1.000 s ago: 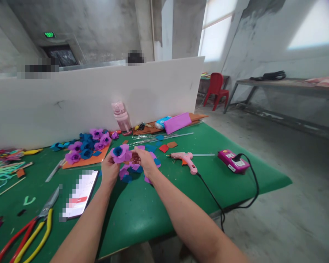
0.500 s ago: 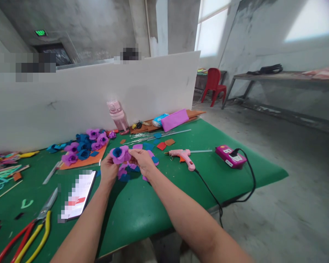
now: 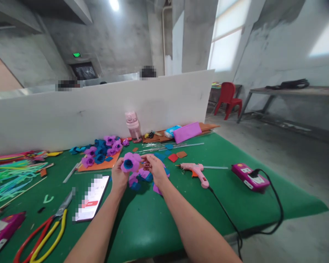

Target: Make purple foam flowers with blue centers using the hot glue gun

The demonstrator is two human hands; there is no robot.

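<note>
My left hand (image 3: 120, 177) is closed around the underside of a paper flower (image 3: 131, 162) with purple outer petals and a dark blue centre. At the flower's right edge is my right hand (image 3: 155, 168), fingers bent together; what they pinch, if anything, is hidden. Loose purple and blue paper petals (image 3: 135, 185) lie on the table beneath both hands. To the right rests a pink glue gun (image 3: 194, 171) with a clear glue stick in its back. Finished purple and blue flowers (image 3: 100, 151) are heaped on an orange sheet (image 3: 98, 167) at the left.
On the green table (image 3: 142, 230) lie a phone (image 3: 94, 201), red-and-yellow-handled shears (image 3: 59, 215) and bright strips (image 3: 11, 182). A magenta power box (image 3: 249, 177) with a black cable sits right. A pink bottle (image 3: 133, 126) stands by the white partition (image 3: 167, 98).
The view has shifted, so things sit lower and further right. The flower has tilted to face me more. My right fingers have moved from its petal to its outer right edge.
</note>
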